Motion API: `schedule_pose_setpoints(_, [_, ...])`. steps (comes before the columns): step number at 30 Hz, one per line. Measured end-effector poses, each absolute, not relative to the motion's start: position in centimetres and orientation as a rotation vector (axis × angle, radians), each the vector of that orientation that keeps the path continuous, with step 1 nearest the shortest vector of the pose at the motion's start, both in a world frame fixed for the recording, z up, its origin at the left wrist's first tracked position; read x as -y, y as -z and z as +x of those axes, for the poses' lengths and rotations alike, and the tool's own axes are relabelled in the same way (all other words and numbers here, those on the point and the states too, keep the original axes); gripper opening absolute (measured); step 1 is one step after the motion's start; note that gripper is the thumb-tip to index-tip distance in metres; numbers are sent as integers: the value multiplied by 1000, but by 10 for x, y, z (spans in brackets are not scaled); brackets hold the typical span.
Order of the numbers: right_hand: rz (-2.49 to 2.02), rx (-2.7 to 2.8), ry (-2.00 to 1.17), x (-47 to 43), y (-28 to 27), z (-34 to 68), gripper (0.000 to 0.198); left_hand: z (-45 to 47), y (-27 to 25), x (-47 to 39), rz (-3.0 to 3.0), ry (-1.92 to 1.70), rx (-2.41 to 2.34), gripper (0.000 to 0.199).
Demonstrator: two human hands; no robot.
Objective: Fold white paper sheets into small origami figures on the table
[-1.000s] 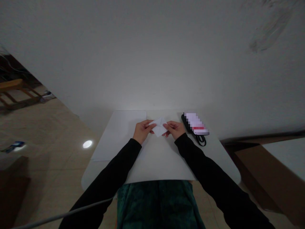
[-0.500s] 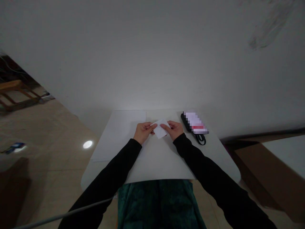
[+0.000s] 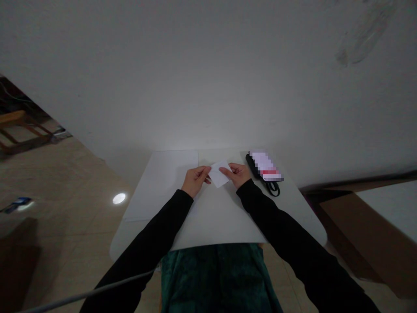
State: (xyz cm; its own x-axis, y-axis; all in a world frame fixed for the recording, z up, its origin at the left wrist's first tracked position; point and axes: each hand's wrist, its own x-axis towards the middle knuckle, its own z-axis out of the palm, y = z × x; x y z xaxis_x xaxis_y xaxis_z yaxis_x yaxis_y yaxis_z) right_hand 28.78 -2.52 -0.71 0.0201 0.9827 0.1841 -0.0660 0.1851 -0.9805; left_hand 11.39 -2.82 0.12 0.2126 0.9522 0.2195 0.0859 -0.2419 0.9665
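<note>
A small folded piece of white paper (image 3: 219,176) is held between my two hands above the white table. My left hand (image 3: 196,179) pinches its left corner between thumb and fingers. On the other side, my right hand (image 3: 239,174) grips the paper, thumb on top and fingers behind. Faint crease lines show on the paper's face. To the left of my left hand lie larger white sheets (image 3: 163,182) on the table.
The white table (image 3: 221,221) stands against a grey wall. At its back right rests a phone (image 3: 266,166), its screen blurred out, on a black case with a looped strap (image 3: 273,188). A cardboard box (image 3: 355,234) stands right; a wooden stool (image 3: 19,124) is far left.
My left thumb has drawn back from the paper's face to its left corner. The right hand keeps its grip. The whole view has shifted slightly.
</note>
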Motion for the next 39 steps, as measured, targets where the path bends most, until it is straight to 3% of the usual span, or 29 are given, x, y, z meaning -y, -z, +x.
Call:
schedule_pose_setpoints(15, [-1056,1357,-1063,31,12,281,35,112,8,21,1493,-1125,-1046,38])
schedule_pose_setpoints(30, [-997,1364,-1282,24,21,286,37,115,3,27,1449,-1162,-1102,33])
schedule_pose_setpoints(39, [-1006,1334,-1300,20,29,287,31,107,11,16,1564,-960,-918,33])
